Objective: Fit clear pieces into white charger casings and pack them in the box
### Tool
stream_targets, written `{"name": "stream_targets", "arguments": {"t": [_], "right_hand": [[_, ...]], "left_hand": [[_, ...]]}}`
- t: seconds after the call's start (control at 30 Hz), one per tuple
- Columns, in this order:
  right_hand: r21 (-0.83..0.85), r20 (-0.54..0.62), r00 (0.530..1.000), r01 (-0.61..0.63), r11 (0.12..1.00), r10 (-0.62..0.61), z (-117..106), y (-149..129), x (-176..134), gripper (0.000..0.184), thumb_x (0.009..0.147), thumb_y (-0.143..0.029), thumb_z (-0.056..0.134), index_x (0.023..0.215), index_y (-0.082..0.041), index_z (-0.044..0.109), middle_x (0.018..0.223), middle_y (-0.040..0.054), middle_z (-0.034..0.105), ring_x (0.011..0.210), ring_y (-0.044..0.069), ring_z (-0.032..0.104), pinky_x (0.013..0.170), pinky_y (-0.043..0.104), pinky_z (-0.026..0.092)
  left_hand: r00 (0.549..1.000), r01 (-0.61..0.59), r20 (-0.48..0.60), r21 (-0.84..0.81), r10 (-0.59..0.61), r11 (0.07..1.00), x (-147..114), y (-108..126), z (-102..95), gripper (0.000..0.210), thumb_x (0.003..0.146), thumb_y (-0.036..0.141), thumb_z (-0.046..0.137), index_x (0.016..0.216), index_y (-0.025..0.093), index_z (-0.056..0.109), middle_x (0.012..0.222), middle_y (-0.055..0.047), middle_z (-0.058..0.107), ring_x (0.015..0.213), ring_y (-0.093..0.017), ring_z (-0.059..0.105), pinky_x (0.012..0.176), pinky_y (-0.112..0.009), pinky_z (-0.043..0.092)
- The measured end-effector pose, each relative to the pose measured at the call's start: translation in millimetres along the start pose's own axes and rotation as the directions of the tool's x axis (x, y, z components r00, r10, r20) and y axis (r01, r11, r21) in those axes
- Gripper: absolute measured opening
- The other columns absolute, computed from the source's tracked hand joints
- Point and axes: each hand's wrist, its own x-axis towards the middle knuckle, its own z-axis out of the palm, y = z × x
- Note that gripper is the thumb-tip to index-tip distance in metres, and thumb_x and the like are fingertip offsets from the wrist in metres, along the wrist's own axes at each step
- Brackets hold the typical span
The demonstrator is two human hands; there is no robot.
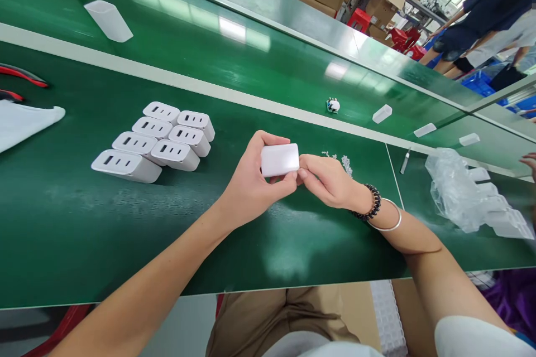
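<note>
A white charger housing (pixel 280 160) is gripped between the thumb and fingers of my left hand (pixel 247 181), its plain broad side facing up. At the housing's right end, my right hand (pixel 329 178) is closed in a pinch, fingertips against the lower right corner. Whatever those fingertips hold, if anything, is hidden. Just beyond my right hand lie several tiny clear parts (pixel 347 165) on the green bench. To the left, several white chargers (pixel 176 150) stand in two rows with their port faces up.
A small circuit board (pixel 333 105) and white sleeves (pixel 109 21) lie on the conveyor (pixel 251 75) behind a pale rail. Red-handled pliers (pixel 25 73) and a white cloth-like piece (pixel 25 122) are far left. On the right are a pen (pixel 405 160) and a clear plastic bag (pixel 454 192).
</note>
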Motion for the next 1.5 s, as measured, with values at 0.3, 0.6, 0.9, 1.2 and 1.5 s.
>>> {"name": "stream_targets", "arguments": {"t": [0.3,0.6,0.9,1.2,1.5], "right_hand": [[0.066,-0.023,1.000,-0.011,0.998,0.012,0.9,-0.9,-0.2,0.025,0.102,-0.025,0.035,0.078,-0.022,0.038,0.070,0.0001,0.051,0.059,0.012,0.045,0.055,0.026,0.036],[-0.209,-0.036,0.992,-0.123,0.970,0.118,8.6,10.6,7.2,0.012,0.101,-0.025,0.037,0.093,-0.020,0.044,0.086,0.0045,0.058,0.074,0.017,0.052,0.066,0.030,0.043],[-0.421,-0.097,0.995,-0.059,0.905,0.019,21.6,-1.0,10.2,0.040,0.096,-0.023,0.048,0.134,-0.016,0.039,0.117,0.0155,0.054,0.095,0.025,0.054,0.074,0.038,0.052],[-0.403,0.049,0.998,-0.015,0.915,0.038,-15.7,41.2,143.1,0.024,0.081,-0.011,0.058,0.105,-0.012,0.054,0.108,0.0137,0.058,0.092,0.022,0.054,0.082,0.033,0.044],[-0.198,-0.042,0.906,-0.421,0.885,0.421,30.7,99.5,250.2,0.048,0.080,-0.021,0.066,0.120,-0.005,0.045,0.117,0.0234,0.060,0.097,0.026,0.057,0.083,0.038,0.047]], "left_hand": [[0.999,-0.025,-0.031,0.027,0.026,0.999,-0.6,-0.4,2.1,0.039,0.068,0.021,0.075,0.101,0.021,0.054,0.087,0.000,0.057,0.069,-0.010,0.054,0.056,-0.021,0.042],[0.988,0.124,-0.115,0.156,-0.107,0.980,19.0,-17.5,-3.1,0.037,0.064,0.025,0.075,0.094,0.018,0.056,0.080,0.002,0.057,0.067,-0.011,0.051,0.057,-0.022,0.039],[0.994,0.100,-0.063,0.179,-0.090,0.979,20.6,-18.0,-6.2,0.035,0.062,0.024,0.076,0.086,0.018,0.051,0.076,0.004,0.056,0.066,-0.010,0.051,0.057,-0.021,0.040],[0.936,-0.046,-0.352,-0.174,-0.019,0.984,29.7,-35.1,-16.4,0.066,0.084,0.040,0.063,0.137,0.024,0.027,0.117,-0.006,0.050,0.078,-0.009,0.060,0.072,-0.025,0.050],[0.957,-0.190,-0.143,0.355,0.254,0.915,17.0,-57.6,-7.6,0.015,0.088,0.028,0.054,0.100,0.020,0.053,0.079,0.001,0.051,0.062,-0.011,0.043,0.063,-0.027,0.039]]}}
